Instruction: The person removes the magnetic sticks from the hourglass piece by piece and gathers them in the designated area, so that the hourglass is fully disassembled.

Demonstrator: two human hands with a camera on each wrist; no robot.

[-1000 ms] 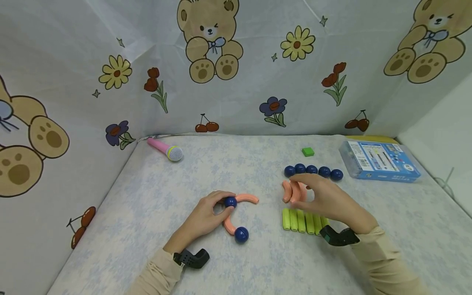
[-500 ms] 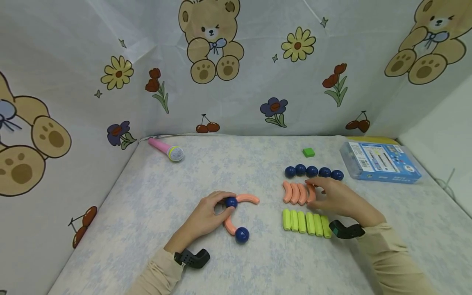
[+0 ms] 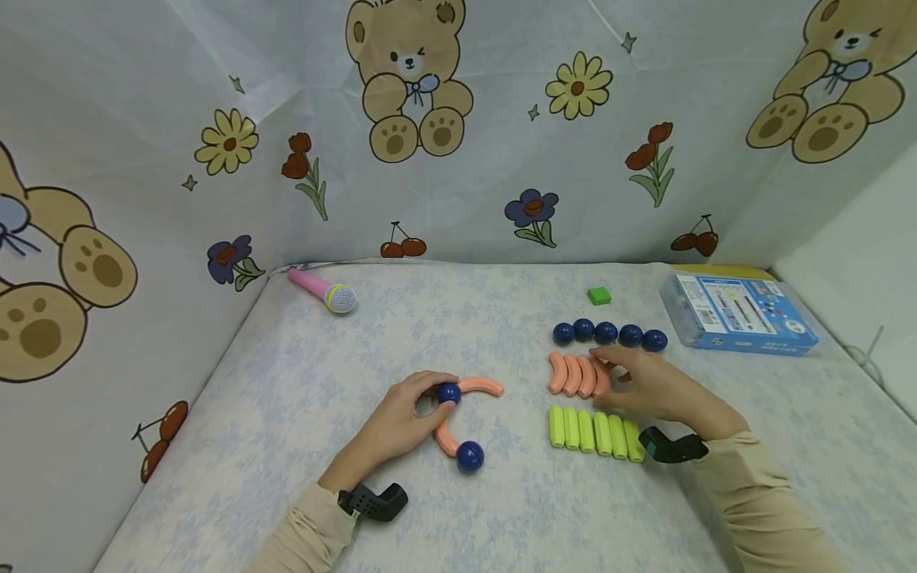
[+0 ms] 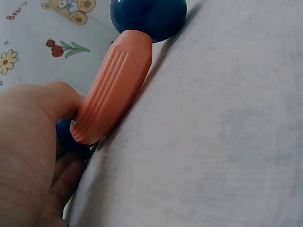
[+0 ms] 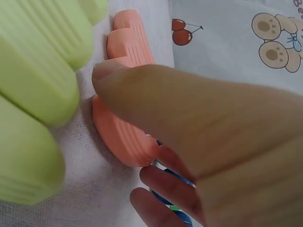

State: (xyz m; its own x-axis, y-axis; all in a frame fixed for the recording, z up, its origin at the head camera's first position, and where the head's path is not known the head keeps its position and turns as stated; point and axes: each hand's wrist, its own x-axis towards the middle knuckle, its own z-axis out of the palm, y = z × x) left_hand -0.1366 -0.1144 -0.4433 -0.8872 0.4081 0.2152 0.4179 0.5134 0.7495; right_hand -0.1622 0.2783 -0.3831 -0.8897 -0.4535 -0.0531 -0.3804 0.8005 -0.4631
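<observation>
My left hand [image 3: 401, 412] pinches a dark blue ball [image 3: 449, 393] between thumb and fingers. One curved orange rod [image 3: 481, 386] reaches right from that ball. A second curved orange rod [image 4: 113, 87] runs toward me and joins another blue ball [image 3: 470, 456]. My right hand [image 3: 648, 383] holds the rightmost curved orange rod [image 3: 602, 377] of a short row, thumb at its near end and fingers at its far end. In the right wrist view, the thumb partly covers the row. Just in front lie several straight lime-green rods [image 3: 587, 431] side by side.
Behind the orange row stands a line of blue balls [image 3: 606, 333], with a small green block [image 3: 598, 296] beyond. A blue-labelled box [image 3: 745, 314] lies at the back right, a pink toy microphone [image 3: 322, 290] at the back left. A bear-print cloth [image 3: 473, 207] hangs behind the table.
My right hand first shifted right, uncovering the orange row, then moved slightly left, bringing the rightmost orange rod closer to its neighbours. The left hand keeps its hold on the blue ball.
</observation>
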